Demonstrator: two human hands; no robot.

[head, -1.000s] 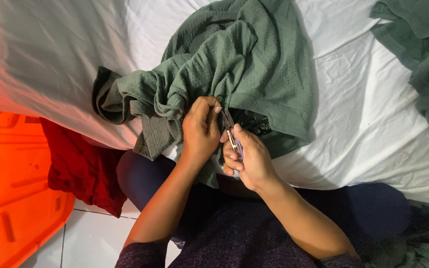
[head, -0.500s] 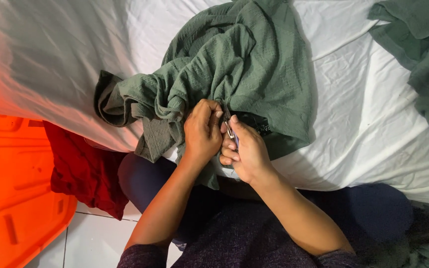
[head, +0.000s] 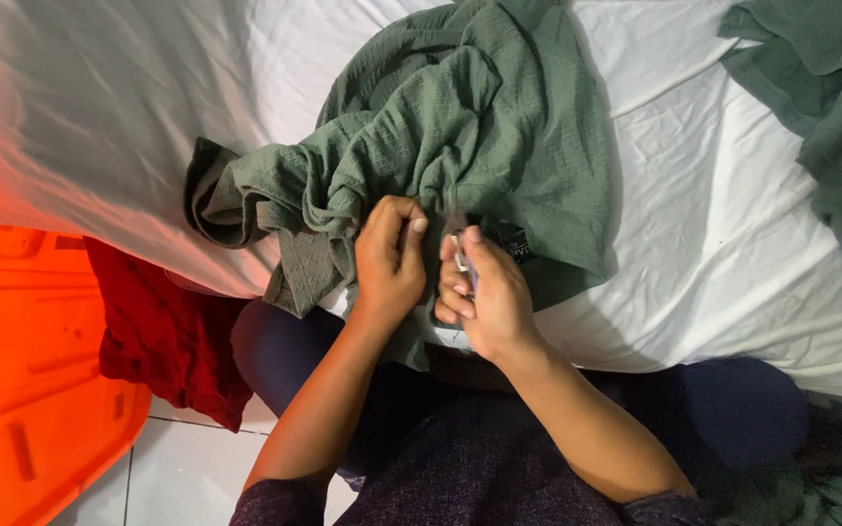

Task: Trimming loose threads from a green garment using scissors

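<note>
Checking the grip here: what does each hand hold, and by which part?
The left hand pinches a fold of the green garment near its lower edge. The right hand holds a small metal tool by its lower end.

Two green garments: one (head: 479, 146) bunched in the middle, one (head: 821, 107) at the right edge. One red cloth (head: 163, 331), one orange plastic bin (head: 21, 380), one white bedsheet (head: 119, 107).

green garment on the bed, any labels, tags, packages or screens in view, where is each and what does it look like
Sewn-in label: small dark rectangle with pale print, on the green garment, just right of the right hand.
No packages, signs or screens show in this view.
</note>
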